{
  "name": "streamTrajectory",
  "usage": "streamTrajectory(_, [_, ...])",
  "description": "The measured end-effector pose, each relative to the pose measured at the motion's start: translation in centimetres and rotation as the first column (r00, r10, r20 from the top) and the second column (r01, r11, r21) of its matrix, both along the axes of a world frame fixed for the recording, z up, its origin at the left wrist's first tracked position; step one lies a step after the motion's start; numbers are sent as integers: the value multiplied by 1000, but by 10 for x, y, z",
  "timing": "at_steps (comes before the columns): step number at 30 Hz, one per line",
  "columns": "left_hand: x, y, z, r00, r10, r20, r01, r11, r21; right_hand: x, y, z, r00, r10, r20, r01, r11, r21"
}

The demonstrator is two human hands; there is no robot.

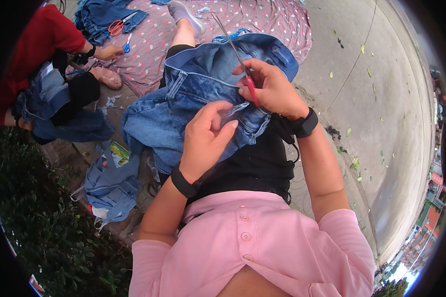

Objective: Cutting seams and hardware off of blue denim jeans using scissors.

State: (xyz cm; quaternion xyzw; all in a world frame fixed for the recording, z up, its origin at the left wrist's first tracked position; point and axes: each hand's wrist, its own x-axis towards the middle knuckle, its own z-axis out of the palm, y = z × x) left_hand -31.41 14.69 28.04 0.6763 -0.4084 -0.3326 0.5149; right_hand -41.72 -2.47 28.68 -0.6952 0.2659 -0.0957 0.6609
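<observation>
A pair of blue denim jeans (151,119) lies bunched over my lap, with its waistband (218,44) spread wide at the far side. In my right hand (277,94) are scissors (253,91) with red handles. Their long metal blades point up and away, over the inside of the waistband. My left hand (205,141) is over the near part of the jeans, thumb and forefinger apart, with nothing seen between them. Some of its fingertips are hard to make out against the denim.
At the left another person in a red sleeve (67,29) reaches toward small blue scissors (127,43). Orange-handled scissors (116,27) rest on denim on a patterned cloth (252,20). A denim bag (111,183) sits near the bushes (39,208). Concrete pavement (357,99) extends right.
</observation>
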Motion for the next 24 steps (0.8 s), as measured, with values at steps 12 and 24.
streamTrajectory(12, [12,-13,-10,992,120,-30,-120,993,-2,-8,-2,-2,995,-98,-26,101,957,271])
streamTrajectory(24, [13,2,-16,992,39,-121,-46,997,-55,-7,-4,-3,987,-140,-73,155,948,277])
